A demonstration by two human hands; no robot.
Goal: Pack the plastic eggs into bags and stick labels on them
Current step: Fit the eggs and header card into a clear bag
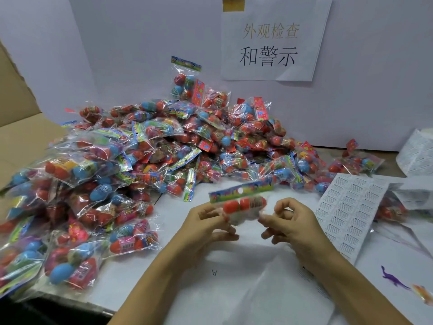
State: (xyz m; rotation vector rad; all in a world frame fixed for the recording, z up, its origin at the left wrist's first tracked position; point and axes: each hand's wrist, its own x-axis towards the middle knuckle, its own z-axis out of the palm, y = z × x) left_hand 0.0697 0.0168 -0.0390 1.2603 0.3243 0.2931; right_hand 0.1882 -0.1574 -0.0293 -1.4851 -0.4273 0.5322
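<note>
A clear bag of red plastic eggs (pixel 243 204) with a colourful header card is held above the white table, blurred by motion. My left hand (pixel 208 225) pinches its left side with curled fingers. My right hand (pixel 289 221) has curled fingers at the bag's right edge and pinches it there. A sheet of small white labels (pixel 346 212) lies just right of my right hand. A big heap of bagged eggs (pixel 164 148) covers the table's back and left.
An open cardboard box (pixel 21 127) stands at the left behind the heap. A printed paper sign (pixel 271 41) hangs on the white back wall. More label sheets (pixel 417 158) sit at the right edge. A purple toy dinosaur (pixel 391 277) lies at the lower right.
</note>
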